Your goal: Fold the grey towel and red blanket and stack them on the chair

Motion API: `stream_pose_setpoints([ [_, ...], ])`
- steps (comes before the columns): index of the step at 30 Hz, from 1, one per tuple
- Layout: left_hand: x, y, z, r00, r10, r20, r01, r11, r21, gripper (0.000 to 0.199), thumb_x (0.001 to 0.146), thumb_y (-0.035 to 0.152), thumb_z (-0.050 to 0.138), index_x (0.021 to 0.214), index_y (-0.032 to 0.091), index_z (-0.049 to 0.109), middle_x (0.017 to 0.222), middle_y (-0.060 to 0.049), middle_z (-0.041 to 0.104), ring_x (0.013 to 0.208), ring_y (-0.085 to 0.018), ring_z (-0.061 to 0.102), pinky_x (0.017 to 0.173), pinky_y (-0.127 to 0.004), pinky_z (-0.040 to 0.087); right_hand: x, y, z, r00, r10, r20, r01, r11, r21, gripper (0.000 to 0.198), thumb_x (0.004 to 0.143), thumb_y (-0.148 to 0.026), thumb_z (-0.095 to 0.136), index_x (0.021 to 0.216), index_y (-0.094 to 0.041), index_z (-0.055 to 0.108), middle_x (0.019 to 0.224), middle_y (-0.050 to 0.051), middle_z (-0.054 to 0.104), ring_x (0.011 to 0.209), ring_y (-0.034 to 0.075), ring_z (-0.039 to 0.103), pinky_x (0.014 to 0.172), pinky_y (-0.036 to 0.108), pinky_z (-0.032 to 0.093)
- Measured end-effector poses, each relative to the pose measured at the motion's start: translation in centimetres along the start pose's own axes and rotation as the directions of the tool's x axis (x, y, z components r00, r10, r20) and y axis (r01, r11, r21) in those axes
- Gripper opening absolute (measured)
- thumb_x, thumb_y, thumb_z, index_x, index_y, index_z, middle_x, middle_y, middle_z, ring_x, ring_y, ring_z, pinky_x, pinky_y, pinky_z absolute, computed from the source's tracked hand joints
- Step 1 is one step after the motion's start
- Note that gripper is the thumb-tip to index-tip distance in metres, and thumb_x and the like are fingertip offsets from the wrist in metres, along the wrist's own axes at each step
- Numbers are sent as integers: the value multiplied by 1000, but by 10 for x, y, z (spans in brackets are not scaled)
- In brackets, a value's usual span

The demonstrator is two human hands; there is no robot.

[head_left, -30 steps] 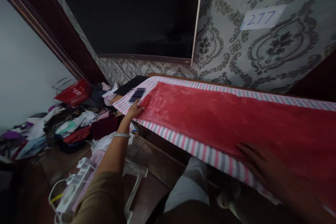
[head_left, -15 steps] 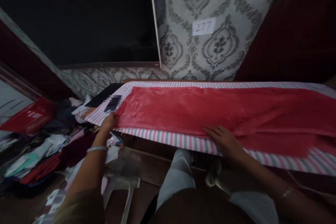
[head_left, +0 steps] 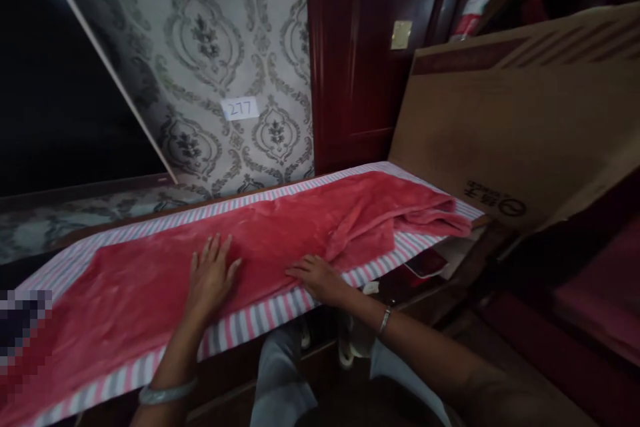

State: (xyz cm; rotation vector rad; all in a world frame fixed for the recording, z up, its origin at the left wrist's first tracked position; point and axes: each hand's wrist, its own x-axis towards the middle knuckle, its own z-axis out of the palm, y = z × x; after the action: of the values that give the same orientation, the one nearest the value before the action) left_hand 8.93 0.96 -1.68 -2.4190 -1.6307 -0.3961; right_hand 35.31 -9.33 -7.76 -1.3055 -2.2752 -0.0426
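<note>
Red plush fabric (head_left: 273, 227): stretched along the striped cloth (head_left: 249, 321), beneath both hands; most of it looks laid flat, while the folds bunched towards the cloth's right end look unsmoothed.
Left hand (head_left: 213, 278): palm down on the plush over the cloth's middle, fingers spread, gripping nothing.
Right hand (head_left: 321, 279): by the cloth's near border, fingers loosely extended; whether they pinch the plush edge, I can't tell.

Plush red cloth (head_left: 280, 227), softly napped

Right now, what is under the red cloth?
Striped cloth shows along the near and far edges of the red cloth; whatever lies beneath its middle is covered.
</note>
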Motion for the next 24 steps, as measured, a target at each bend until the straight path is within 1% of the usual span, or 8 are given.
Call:
stream_pose_setpoints([
  [2, 5, 23, 11, 997, 0, 75, -2, 1000, 25, 60, 96, 40, 37, 153, 20, 41, 163, -12, 33, 152, -31, 26, 121, -58, 24, 0, 0, -1, 1000, 10, -5, -10, 1000, 3, 43, 91, -8, 51, 131, -20, 62, 129, 8, 66, 110, 22, 54, 95, 38, 44],
  [4, 6, 33, 22, 990, -12, 140, 5, 999, 51, 60, 96, 40, 39, 153, 23, 42, 162, -11, 34, 151, -33, 28, 118, -61, 26, 0, 2, 0, 1000, 19, -7, -19, 1000, 6, 42, 91, -10, 53, 131, -21, 62, 128, 7, 66, 111, 22, 54, 95, 37, 44],
  [7, 4, 32, 33, 988, -9, 157, -5, 996, 91, 60, 96, 40, 39, 155, 25, 40, 163, -10, 33, 151, -34, 28, 117, -62, 27, 1, 4, 2, 1000, 24, 1, -24, 1000, -4, 42, 91, -12, 56, 131, -22, 61, 128, 6, 66, 112, 22, 54, 94, 37, 43],
  [9, 4, 29, 36, 988, -8, 154, -9, 994, 106, 60, 97, 41, 38, 155, 24, 39, 163, -10, 32, 151, -34, 28, 118, -61, 27, 1, 5, 1, 1000, 26, 3, -26, 1000, -8, 43, 90, -12, 58, 132, -22, 61, 128, 7, 65, 113, 22, 53, 94, 37, 43],
  [15, 4, 31, 31, 987, 1, 159, -15, 996, 88, 60, 99, 40, 35, 156, 21, 36, 164, -11, 31, 151, -34, 27, 117, -62, 27, 0, 4, 0, 999, 21, -30, -20, 999, 31, 45, 86, -8, 60, 130, -20, 61, 128, 7, 66, 112, 20, 53, 95, 35, 43],
  [21, 2, 31, 29, 987, -19, 161, 9, 998, 60, 59, 98, 39, 42, 155, 22, 39, 162, -12, 33, 151, -33, 28, 119, -60, 25, -2, 5, 7, 996, 15, -89, -9, 998, 57, 47, 85, -6, 57, 130, -21, 62, 126, 7, 67, 109, 22, 55, 92, 37, 45],
  [24, 1, 28, 31, 989, -15, 150, 8, 999, 46, 58, 98, 37, 43, 154, 21, 40, 162, -12, 35, 151, -33, 28, 119, -60, 25, -3, 5, 8, 995, 19, -98, -14, 998, 54, 47, 86, -6, 58, 130, -20, 62, 123, 8, 68, 109, 22, 55, 92, 37, 46],
])
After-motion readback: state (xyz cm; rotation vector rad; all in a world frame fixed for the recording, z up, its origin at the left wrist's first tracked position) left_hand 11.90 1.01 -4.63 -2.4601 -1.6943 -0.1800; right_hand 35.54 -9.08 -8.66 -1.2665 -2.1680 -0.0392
